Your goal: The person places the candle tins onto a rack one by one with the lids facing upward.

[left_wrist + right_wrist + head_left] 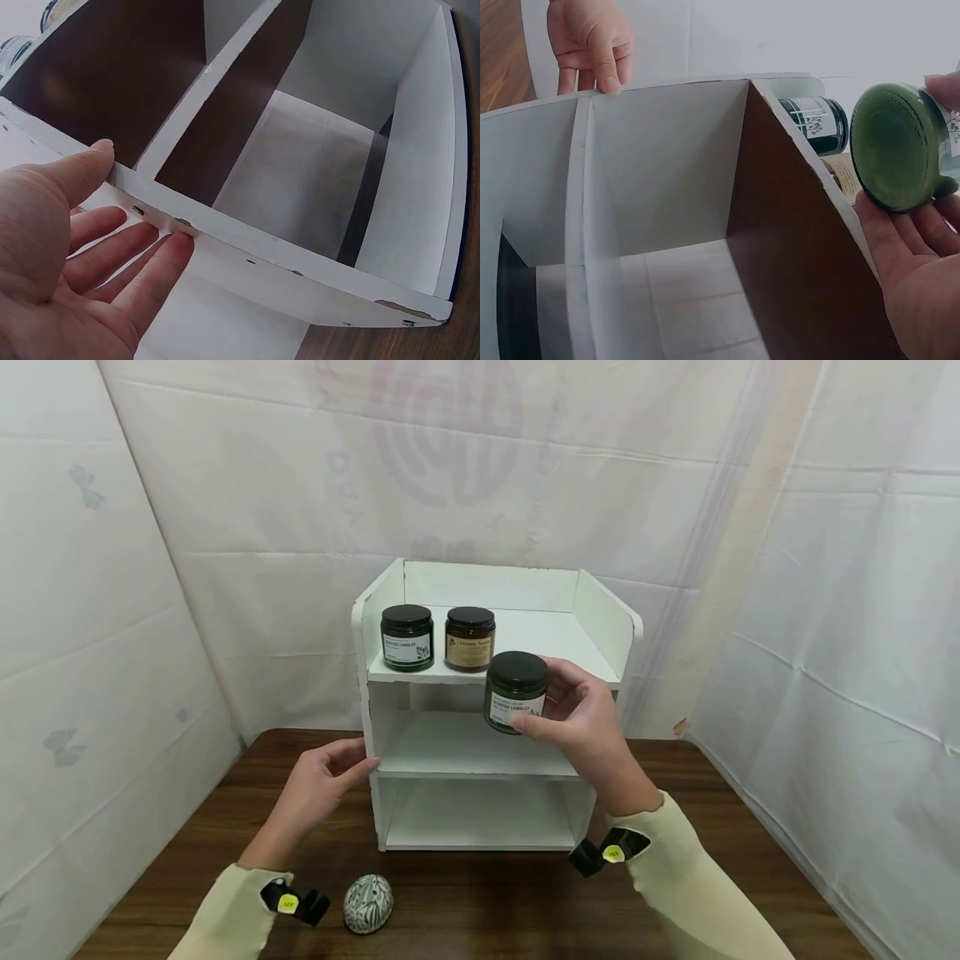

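Note:
In the head view, my right hand (pixel 581 714) holds a dark green glass candle jar (pixel 516 692) in front of the top shelf. Its lid is black and its white label reads "Scented Candles". The right wrist view shows the base of this green jar (pixel 892 146), tilted, with fingers underneath. My left hand (pixel 318 785) touches the left side of a white wooden shelf unit (pixel 480 774). In the left wrist view, the left thumb rests at the front edge and fingertips touch the outer side panel (pixel 232 274). Another green candle jar (pixel 407 639) and an amber jar (pixel 470 640) stand upright on the top shelf.
A rounded black-and-white patterned object (pixel 368 904) lies on the dark wooden table (pixel 480 902), in front of the unit's left side. White fabric sheets (pixel 285 527) hang behind and on both sides. Raised walls border the top shelf at its back and sides.

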Tool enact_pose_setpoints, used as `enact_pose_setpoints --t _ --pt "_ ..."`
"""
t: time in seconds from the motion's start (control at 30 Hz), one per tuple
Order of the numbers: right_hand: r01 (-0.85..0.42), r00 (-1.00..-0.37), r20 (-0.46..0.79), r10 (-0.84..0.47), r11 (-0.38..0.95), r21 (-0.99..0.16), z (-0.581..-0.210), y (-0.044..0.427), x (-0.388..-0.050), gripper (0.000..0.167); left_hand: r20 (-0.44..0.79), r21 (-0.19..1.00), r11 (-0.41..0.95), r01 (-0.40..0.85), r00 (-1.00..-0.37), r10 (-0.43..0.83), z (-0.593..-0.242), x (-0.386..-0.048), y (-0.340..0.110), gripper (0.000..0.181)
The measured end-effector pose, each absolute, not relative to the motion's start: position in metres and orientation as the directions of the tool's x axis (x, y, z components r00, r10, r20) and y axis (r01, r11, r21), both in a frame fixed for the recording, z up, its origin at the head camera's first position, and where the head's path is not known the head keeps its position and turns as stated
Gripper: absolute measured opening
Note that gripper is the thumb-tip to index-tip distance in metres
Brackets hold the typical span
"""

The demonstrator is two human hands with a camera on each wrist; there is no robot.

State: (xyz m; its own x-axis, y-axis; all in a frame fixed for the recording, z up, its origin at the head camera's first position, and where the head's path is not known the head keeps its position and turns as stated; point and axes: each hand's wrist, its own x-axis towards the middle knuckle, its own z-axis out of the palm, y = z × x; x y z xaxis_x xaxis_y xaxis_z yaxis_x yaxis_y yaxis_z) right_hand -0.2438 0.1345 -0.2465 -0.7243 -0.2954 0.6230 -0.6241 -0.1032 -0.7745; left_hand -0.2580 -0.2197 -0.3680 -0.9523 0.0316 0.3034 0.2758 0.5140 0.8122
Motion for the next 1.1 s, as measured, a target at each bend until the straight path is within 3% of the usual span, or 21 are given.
enact_pose_setpoints --t 0.3,1.1 --pt "-0.649 -0.699 0.646 -0.307 -0.107 -0.753 -0.234 0.137 -0.253 0.063 0.297 0.813 0.517 0.269 -0.954 0.03 -0.369 -0.258 -0.219 0.056" --pt "-0.62 -0.755 0.578 -0.311 0.049 -0.783 -0.2 0.147 -0.277 0.06 0.294 0.814 0.515 0.267 -0.955 0.03 -0.368 -0.258 -0.217 0.057"
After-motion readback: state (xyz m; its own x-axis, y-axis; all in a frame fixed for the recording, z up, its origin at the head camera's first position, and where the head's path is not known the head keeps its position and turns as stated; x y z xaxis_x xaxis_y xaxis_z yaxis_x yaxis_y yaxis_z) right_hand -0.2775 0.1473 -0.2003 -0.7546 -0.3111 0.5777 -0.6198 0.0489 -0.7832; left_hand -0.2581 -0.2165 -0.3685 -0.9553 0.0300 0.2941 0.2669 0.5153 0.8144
